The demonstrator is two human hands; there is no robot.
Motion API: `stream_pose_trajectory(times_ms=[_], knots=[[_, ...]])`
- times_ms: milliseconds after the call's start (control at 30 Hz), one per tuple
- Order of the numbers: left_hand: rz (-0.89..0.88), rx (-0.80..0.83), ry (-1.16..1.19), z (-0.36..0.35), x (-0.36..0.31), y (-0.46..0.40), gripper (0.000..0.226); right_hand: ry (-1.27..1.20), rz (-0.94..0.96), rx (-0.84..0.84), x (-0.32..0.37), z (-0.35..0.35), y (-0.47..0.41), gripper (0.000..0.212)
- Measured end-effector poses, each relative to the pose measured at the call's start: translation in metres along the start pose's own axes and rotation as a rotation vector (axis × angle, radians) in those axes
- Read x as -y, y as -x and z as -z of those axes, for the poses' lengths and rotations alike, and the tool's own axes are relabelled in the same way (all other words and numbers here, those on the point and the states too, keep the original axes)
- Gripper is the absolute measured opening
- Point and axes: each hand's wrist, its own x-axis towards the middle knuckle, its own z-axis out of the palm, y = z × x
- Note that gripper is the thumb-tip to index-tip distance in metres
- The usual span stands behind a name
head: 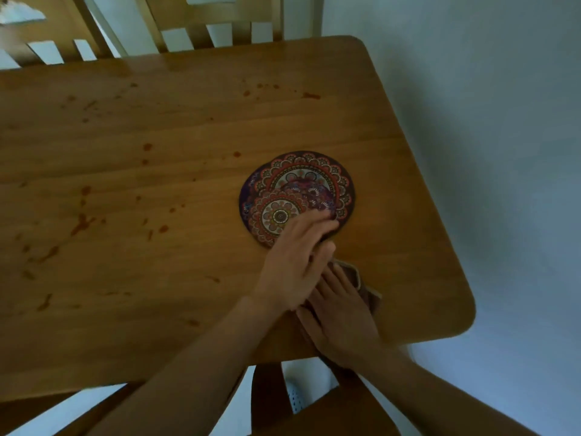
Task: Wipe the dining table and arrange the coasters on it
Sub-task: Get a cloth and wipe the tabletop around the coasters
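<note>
A pile of round mandala-patterned coasters (pixel 301 180) lies overlapping on the wooden dining table (pixel 157 171), right of centre. My left hand (pixel 298 262) reaches across, its straight fingers resting on the near edge of the pile. My right hand (pixel 339 316) lies flat on a brown cloth (pixel 355 275) near the table's front right corner, pressing it onto the wood. Reddish-brown stains and splashes (pixel 81 221) are scattered over the left and far parts of the tabletop.
Two wooden chairs (pixel 220 29) stand at the table's far side. Another chair (pixel 314 410) is at the near edge under my arms. A pale wall or floor (pixel 503 152) lies to the right of the table's edge.
</note>
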Motion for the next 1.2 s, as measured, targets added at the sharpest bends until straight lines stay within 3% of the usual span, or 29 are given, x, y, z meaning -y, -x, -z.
stream_pose_trajectory(times_ms=[67,167,233,300,367,500,600,767,900,1067,1200], knots=[[-0.050,0.001,0.028,-0.002,-0.011,0.022,0.041,-0.161,0.017,0.018,0.017,0.005,-0.013,0.044],[0.008,-0.088,0.083,-0.001,-0.017,0.041,0.043,-0.550,-0.236,0.013,0.009,0.023,-0.026,0.031],[0.043,-0.143,0.071,-0.004,-0.016,0.049,0.036,-0.647,-0.369,-0.273,-0.013,0.034,-0.034,0.032],[0.004,-0.025,-0.039,-0.015,-0.009,0.056,0.028,-0.538,-0.401,-0.426,-0.027,0.037,-0.052,0.028],[-0.093,0.149,-0.243,-0.029,0.002,0.062,0.032,-0.444,-0.323,-0.341,-0.027,0.042,-0.081,0.027],[-0.148,0.327,-0.488,-0.034,0.018,0.071,0.055,-0.326,-0.146,0.051,-0.018,0.023,-0.128,0.033],[-0.144,0.325,-0.537,-0.025,0.029,0.082,0.052,-0.211,-0.106,0.017,-0.025,0.013,-0.132,0.033],[0.041,0.267,-0.670,0.029,0.073,0.120,0.055,-0.012,-0.186,-0.101,-0.008,0.013,-0.142,0.023],[0.360,0.126,-0.717,0.071,0.106,0.136,0.059,0.242,-0.123,-0.155,-0.005,-0.004,-0.145,0.029],[0.677,-0.036,-0.710,0.084,0.127,0.097,0.065,0.197,-0.097,-0.145,-0.016,-0.017,-0.143,0.037],[0.917,-0.077,-0.666,0.076,0.125,0.061,0.064,0.222,-0.100,-0.141,-0.015,-0.017,-0.145,0.036]])
